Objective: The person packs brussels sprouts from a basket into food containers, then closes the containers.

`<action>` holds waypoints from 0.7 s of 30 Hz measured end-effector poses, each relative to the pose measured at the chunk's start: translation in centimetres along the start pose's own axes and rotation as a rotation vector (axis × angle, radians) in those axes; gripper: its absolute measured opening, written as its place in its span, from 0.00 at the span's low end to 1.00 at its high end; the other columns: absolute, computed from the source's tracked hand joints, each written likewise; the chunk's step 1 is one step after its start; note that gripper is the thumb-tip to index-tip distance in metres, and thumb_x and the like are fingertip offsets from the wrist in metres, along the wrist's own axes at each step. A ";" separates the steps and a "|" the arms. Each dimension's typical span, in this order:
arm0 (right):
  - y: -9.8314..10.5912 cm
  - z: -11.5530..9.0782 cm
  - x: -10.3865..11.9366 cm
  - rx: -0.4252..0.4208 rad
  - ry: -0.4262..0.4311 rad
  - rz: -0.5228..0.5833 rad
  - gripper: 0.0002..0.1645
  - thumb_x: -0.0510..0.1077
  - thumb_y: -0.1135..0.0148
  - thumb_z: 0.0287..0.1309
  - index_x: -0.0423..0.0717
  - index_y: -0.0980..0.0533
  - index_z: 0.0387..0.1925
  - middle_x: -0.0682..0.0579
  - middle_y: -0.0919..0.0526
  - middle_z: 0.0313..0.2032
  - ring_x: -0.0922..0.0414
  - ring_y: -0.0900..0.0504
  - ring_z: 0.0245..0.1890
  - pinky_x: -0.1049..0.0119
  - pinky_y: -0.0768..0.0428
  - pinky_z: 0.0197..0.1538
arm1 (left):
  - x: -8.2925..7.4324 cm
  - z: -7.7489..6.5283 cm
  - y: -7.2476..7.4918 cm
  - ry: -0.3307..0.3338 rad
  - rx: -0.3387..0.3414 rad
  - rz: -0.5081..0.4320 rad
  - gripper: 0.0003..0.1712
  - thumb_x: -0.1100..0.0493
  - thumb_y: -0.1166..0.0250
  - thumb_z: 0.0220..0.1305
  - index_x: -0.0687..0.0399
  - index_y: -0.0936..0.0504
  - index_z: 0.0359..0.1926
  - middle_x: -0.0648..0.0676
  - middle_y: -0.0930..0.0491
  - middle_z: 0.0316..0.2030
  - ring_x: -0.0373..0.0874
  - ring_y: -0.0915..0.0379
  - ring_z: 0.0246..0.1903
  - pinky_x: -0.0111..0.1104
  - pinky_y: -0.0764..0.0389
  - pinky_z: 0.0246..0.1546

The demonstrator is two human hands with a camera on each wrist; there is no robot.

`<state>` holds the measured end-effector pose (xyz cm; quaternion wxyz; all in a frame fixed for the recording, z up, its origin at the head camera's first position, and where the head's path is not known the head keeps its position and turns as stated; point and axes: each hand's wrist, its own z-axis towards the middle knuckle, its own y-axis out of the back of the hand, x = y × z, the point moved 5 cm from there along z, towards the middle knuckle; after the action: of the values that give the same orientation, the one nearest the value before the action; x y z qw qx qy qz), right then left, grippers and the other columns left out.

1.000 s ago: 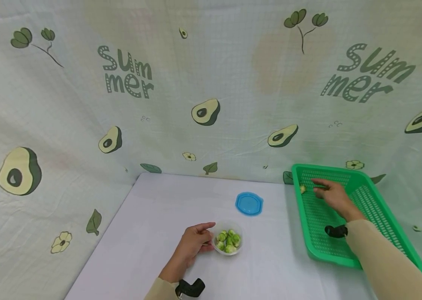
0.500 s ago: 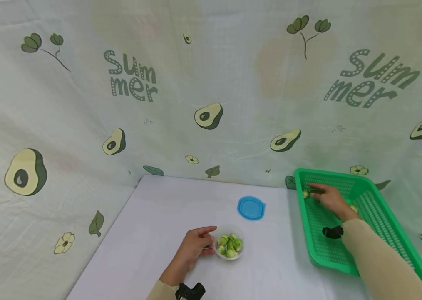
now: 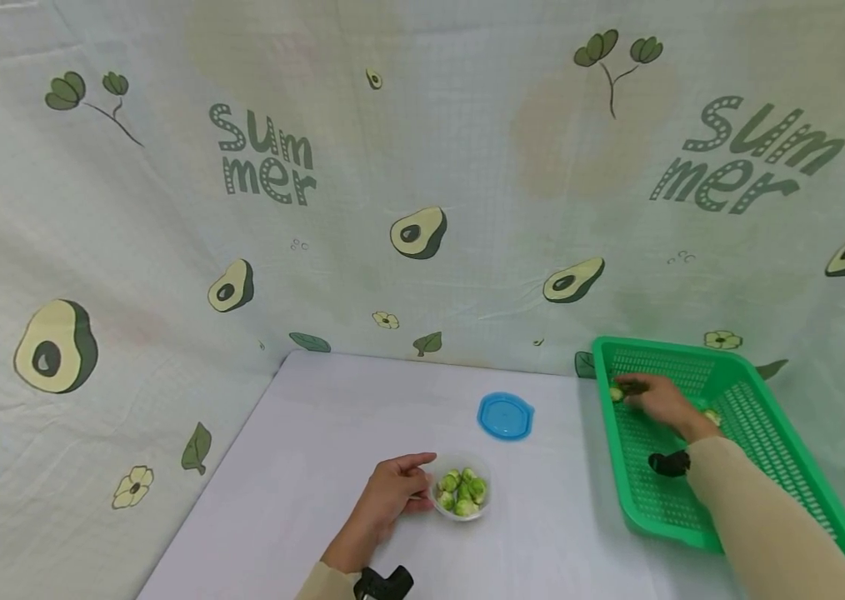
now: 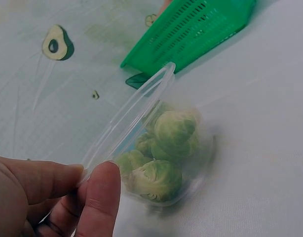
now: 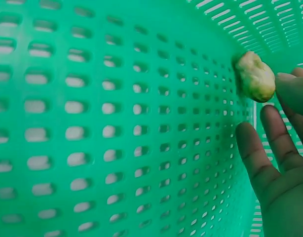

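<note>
My left hand [image 3: 391, 487] pinches the rim of a clear plastic bowl [image 4: 178, 84] between thumb and finger. Several Brussels sprouts [image 3: 462, 492] lie inside the bowl, which stands on the table. Over in the green basket [image 3: 623, 492], my right hand [image 3: 662, 402] reaches toward a single Brussels sprout [image 5: 255, 76] by the left wall. A fingertip meets the sprout's edge in the right wrist view, while the other fingers [image 5: 252, 148] are spread below it and not closed around it. Another pale green sprout [image 3: 711, 416] shows partly behind the right wrist.
A blue lid [image 3: 505, 417] lies flat on the white tabletop [image 3: 362, 400], behind the bowl and left of the basket. Behind the table hangs a cloth [image 3: 482, 167] printed with avocados. The basket's raised perforated walls surround my right hand.
My right hand has moved left and slightly down inside the basket, up to the sprout at the left wall. The left hand stays at the bowl. The head view has shifted slightly.
</note>
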<state>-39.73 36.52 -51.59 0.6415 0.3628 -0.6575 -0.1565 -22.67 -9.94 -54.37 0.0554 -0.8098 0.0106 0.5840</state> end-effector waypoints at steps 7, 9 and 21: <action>-0.1 0.1 0.1 0.003 0.043 -0.055 0.31 0.35 0.40 0.73 0.26 0.32 0.71 0.21 0.31 0.67 0.25 0.25 0.62 0.35 0.19 0.59 | 0.0 0.0 0.0 -0.006 -0.002 -0.003 0.27 0.68 0.33 0.70 0.66 0.22 0.69 0.50 0.22 0.33 0.40 0.21 0.28 0.34 0.10 0.32; -0.2 0.2 0.0 0.007 0.058 -0.072 0.30 0.35 0.39 0.72 0.24 0.32 0.70 0.21 0.29 0.66 0.26 0.23 0.60 0.38 0.17 0.57 | 0.1 0.0 0.0 -0.002 -0.001 -0.006 0.27 0.68 0.33 0.70 0.65 0.22 0.69 0.50 0.22 0.33 0.40 0.21 0.29 0.34 0.10 0.32; -0.3 0.2 -0.2 -0.048 0.047 -0.108 0.21 0.36 0.36 0.71 0.25 0.23 0.58 0.25 0.21 0.55 0.34 0.18 0.51 0.48 0.17 0.46 | 0.3 0.2 0.0 -0.006 0.003 0.000 0.27 0.68 0.33 0.70 0.64 0.21 0.69 0.50 0.22 0.33 0.40 0.21 0.29 0.35 0.09 0.32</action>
<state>-39.88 36.42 -51.95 0.6558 0.3859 -0.6179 -0.1981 -22.79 -9.85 -54.69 0.0568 -0.8078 0.0115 0.5866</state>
